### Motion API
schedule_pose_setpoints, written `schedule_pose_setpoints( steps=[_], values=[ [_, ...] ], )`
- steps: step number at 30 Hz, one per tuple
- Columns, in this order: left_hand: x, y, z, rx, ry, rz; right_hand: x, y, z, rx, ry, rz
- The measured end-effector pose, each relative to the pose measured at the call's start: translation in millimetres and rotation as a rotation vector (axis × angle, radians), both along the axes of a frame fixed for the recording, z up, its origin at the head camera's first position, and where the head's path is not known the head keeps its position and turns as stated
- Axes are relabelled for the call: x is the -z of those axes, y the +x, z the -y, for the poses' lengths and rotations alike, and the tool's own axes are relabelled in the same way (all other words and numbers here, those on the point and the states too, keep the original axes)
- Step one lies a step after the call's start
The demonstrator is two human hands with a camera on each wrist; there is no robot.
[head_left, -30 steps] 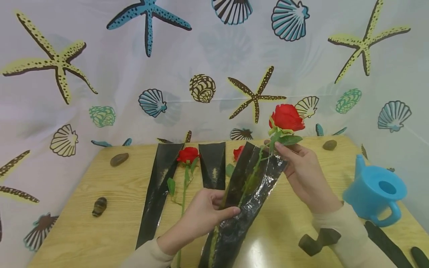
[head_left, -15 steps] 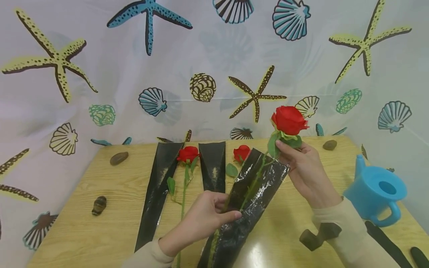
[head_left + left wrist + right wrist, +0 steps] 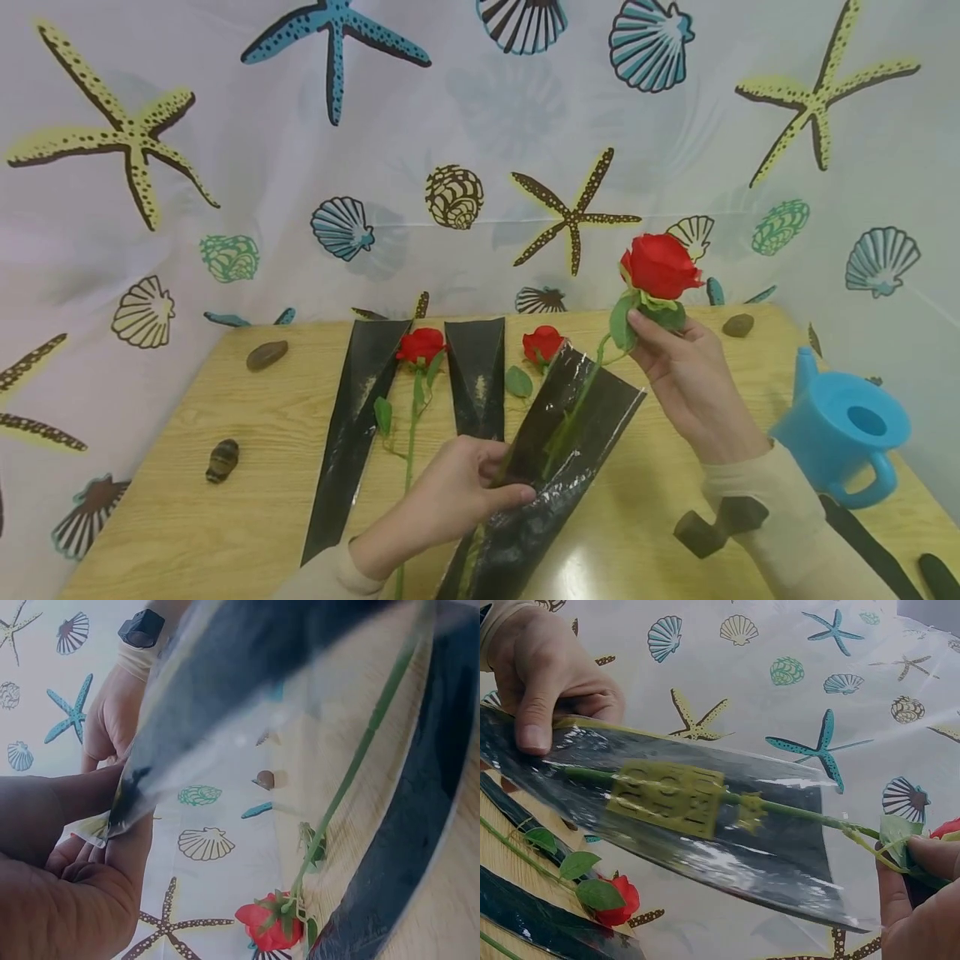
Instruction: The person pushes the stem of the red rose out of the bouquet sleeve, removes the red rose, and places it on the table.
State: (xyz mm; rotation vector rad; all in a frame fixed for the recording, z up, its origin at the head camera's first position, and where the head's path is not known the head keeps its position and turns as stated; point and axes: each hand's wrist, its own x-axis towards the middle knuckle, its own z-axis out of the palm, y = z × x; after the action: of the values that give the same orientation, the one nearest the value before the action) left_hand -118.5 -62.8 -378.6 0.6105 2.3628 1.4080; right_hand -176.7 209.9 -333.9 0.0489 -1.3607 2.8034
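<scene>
My left hand [image 3: 450, 496] pinches a black-and-clear plastic flower sleeve [image 3: 592, 442] between thumb and fingers, holding it tilted above the table. A red artificial rose [image 3: 660, 267] has its green stem inside the sleeve, with bloom and upper stem outside the mouth. Just under the bloom, my right hand [image 3: 693, 387] pinches the stem and a leaf. Gold lettering [image 3: 667, 796] shows on the sleeve in the right wrist view. Beneath lie two more roses, one left [image 3: 422, 346] and one partly hidden [image 3: 542, 342] behind the held sleeve, beside two flat black sleeves [image 3: 352, 417] [image 3: 480, 367].
A blue watering can [image 3: 832, 433] stands at the right of the wooden table [image 3: 277, 467]. Small stones [image 3: 267, 357] [image 3: 738, 325] and a striped shell-like object [image 3: 222, 461] lie about. Dark strips [image 3: 870, 542] lie at front right. A patterned cloth [image 3: 420, 125] hangs behind.
The right hand and rose have shifted slightly right. The sleeve's mouth has dropped a little away from the bloom, so more stem shows. The left hand has moved slightly down, keeping its hold.
</scene>
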Motion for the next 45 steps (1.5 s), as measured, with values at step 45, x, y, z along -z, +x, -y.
schedule_pose_setpoints(
  steps=[45],
  values=[
    [-13.7,-44.8,39,-0.269,0.410,0.441,45.4,-13.9,-66,-0.106,0.104,0.221]
  ],
)
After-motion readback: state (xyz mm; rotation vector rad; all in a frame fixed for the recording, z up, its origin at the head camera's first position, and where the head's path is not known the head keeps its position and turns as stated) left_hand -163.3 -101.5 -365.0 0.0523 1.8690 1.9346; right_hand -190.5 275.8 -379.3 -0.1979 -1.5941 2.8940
